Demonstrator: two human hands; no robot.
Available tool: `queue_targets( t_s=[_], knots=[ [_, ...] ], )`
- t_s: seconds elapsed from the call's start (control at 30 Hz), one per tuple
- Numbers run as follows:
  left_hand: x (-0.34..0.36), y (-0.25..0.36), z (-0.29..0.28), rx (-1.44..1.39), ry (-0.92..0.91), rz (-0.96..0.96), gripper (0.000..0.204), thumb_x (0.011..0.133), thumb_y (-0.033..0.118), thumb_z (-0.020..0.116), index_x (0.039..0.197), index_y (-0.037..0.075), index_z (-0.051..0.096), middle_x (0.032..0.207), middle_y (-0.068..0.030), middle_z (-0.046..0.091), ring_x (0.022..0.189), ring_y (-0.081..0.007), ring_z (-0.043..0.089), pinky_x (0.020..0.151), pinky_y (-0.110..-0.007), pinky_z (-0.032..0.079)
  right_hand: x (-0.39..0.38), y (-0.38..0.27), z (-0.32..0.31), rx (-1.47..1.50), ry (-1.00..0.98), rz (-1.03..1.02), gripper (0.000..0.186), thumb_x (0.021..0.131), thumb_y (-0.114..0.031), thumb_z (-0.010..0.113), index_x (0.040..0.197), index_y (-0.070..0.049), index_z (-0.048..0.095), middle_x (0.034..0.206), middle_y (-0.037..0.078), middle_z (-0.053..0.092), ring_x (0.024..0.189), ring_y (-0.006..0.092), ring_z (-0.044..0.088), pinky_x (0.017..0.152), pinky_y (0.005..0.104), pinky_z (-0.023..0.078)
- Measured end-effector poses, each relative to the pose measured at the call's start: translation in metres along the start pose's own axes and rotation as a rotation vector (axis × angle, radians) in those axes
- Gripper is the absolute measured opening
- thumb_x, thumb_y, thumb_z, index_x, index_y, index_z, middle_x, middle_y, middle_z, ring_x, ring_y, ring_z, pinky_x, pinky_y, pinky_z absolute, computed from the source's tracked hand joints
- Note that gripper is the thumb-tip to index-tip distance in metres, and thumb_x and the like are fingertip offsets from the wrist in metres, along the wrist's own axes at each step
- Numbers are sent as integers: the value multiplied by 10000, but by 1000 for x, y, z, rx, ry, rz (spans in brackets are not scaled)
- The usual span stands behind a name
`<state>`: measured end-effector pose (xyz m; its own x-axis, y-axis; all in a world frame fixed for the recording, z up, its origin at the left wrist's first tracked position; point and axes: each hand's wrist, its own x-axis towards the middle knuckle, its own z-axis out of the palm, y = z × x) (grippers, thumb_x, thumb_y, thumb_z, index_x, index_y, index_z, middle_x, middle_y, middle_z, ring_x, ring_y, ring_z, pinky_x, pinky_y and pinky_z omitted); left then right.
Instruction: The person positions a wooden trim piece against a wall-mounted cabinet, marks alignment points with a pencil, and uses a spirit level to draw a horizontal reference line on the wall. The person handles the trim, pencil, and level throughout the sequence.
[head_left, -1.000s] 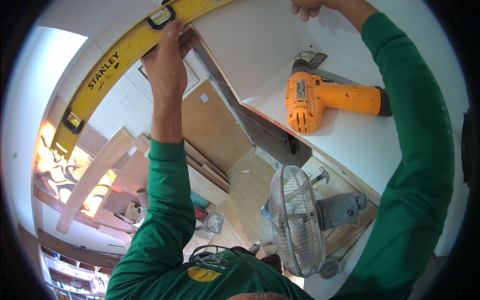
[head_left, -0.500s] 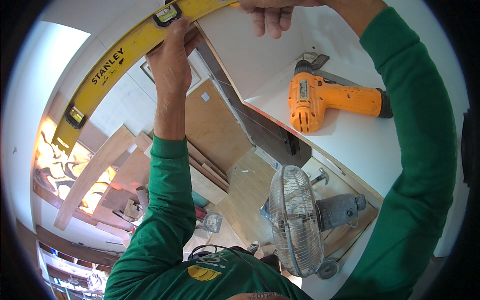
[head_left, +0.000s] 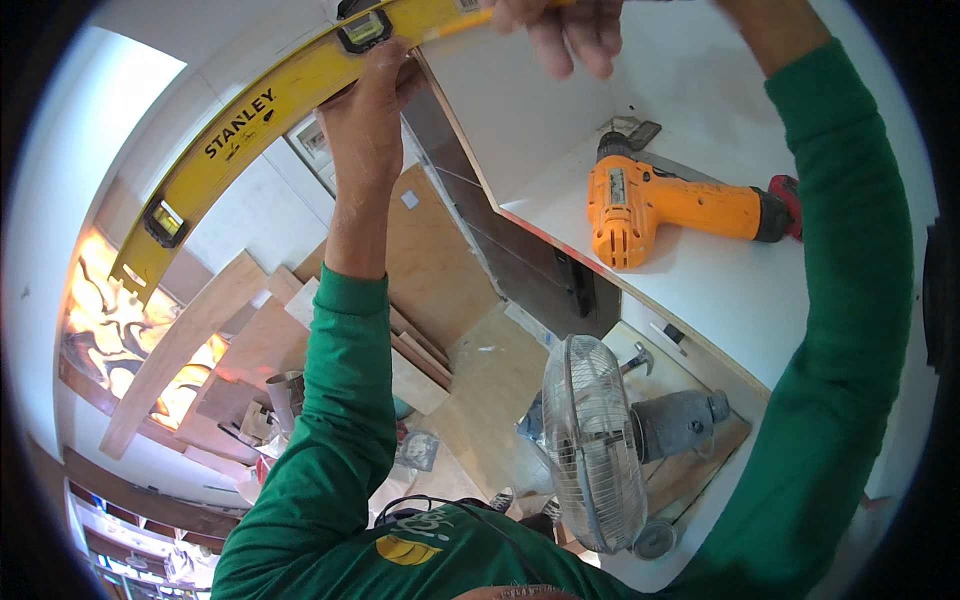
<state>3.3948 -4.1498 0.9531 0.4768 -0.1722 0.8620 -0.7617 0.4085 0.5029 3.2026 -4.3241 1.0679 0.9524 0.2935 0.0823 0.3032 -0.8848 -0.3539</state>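
My left hand (head_left: 367,125) is raised and closed around the lower edge of a long yellow spirit level (head_left: 235,125), thumb on its near face. The level slants from the upper middle down to the far left, with vials set in black frames. At the top edge, my right hand (head_left: 570,30) is beside the level's upper end. Its fingers are slightly blurred, and part of the hand is cut off by the frame. A thin orange-yellow pencil (head_left: 462,22) seems to run from its fingertips along the level. Below that hand, an orange cordless drill (head_left: 635,205) lies on a white cabinet panel.
A metal square (head_left: 680,172) lies behind the drill. Lower down are a caged fan (head_left: 597,450) and a hammer (head_left: 640,358) on a lower surface. Several wooden boards (head_left: 180,350) lean at the left. A plywood sheet (head_left: 425,235) stands beyond my left forearm.
The level and my left hand have shifted a little to the right in view. My right hand has moved right too, and more of the orange-yellow pencil shows.
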Motion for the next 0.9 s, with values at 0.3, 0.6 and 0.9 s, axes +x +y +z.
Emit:
queue_targets(
  t_s=[0.3, 0.6, 0.9],
  knots=[
    [-55, 33, -81, -92, 188, -3, 252, 1034, 81, 627, 1252, -37, 584, 1261, -213, 674, 1162, -389, 723, 980, -508, 642, -62, -33, -22, -12, 618, -156, 286, 1061, -236, 578, 1101, 43, 631, 845, 191, 759, 592, 185, 728, 567, 275, 589],
    [-201, 92, -274, -125, 312, -171, 430, 1006, 186, 698, 1358, -41, 600, 1249, -168, 699, 1079, -289, 730, 885, -408, 657, -84, -92, -7, -278, 968, -332, 315, 1077, -303, 576, 1078, 8, 626, 781, 162, 749, 533, 150, 703, 503, 240, 557],
    [-279, 67, -372, 263, 225, -227, 543, 919, 438, 779, 1195, 23, 567, 1100, -52, 532, 957, -173, 532, 870, -327, 475, -111, -111, -9, -311, 1045, -26, 302, 1080, -326, 566, 1146, -38, 628, 894, 123, 734, 689, 173, 720, 657, 291, 568]
  ],
)
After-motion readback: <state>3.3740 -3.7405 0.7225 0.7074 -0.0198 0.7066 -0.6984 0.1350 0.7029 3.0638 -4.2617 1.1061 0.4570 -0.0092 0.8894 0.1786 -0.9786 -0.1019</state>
